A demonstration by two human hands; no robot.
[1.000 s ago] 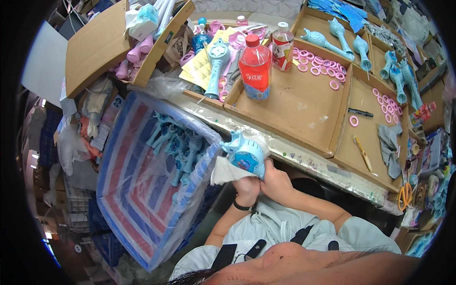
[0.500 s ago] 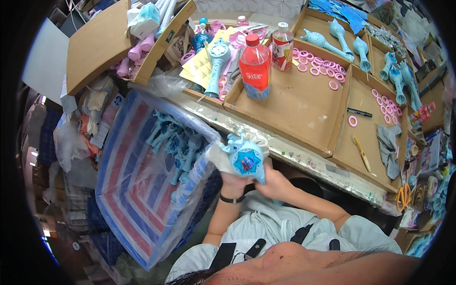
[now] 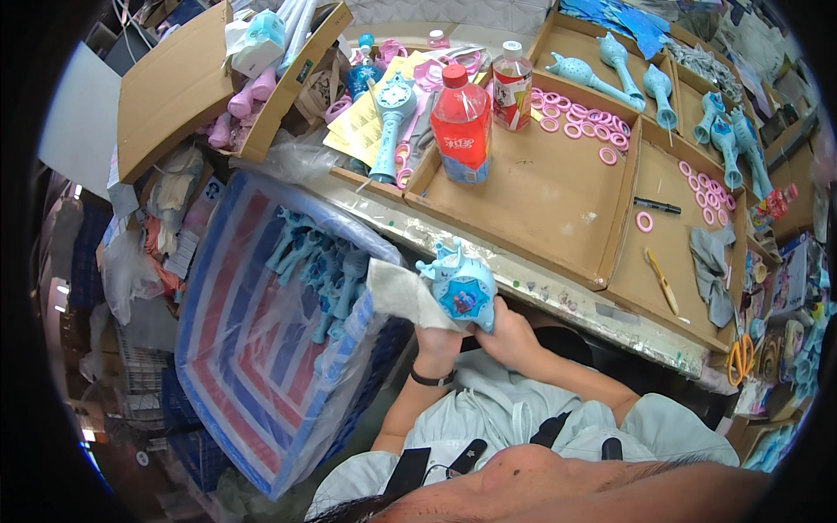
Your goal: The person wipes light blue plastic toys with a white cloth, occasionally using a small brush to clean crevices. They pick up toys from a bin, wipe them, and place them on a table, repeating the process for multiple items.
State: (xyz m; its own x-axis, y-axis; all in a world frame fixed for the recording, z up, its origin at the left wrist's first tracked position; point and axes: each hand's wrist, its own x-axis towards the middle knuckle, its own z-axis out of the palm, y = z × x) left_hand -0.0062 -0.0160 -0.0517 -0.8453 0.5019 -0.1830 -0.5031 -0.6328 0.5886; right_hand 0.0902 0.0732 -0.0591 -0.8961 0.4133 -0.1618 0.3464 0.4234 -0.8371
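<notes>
A light blue toy wand (image 3: 454, 272) with a crown-like top and a dark blue star panel on its round head is held in front of me. My right hand (image 3: 508, 335) is closed round its lower part, and the handle is hidden. My left hand (image 3: 438, 346) grips a whitish cloth (image 3: 403, 293) close against the wand's left side; the cloth covers most of its fingers. To the left, a striped plastic bag (image 3: 228, 362), red, white and blue, stands open with several similar light blue wands (image 3: 327, 270) inside.
Cardboard trays (image 3: 540, 205) on the bench hold pink rings (image 3: 602, 131), a red drink bottle (image 3: 460, 126), a second bottle (image 3: 512, 87), a marker (image 3: 657, 206), a yellow-handled brush (image 3: 662, 281) and a grey cloth (image 3: 712, 270). Orange-handled scissors (image 3: 740, 360) hang at the right edge. An open carton (image 3: 174, 83) stands far left.
The cloth has come away from behind the wand and now spreads out to its left. The wand has shifted slightly right, still in my right hand.
</notes>
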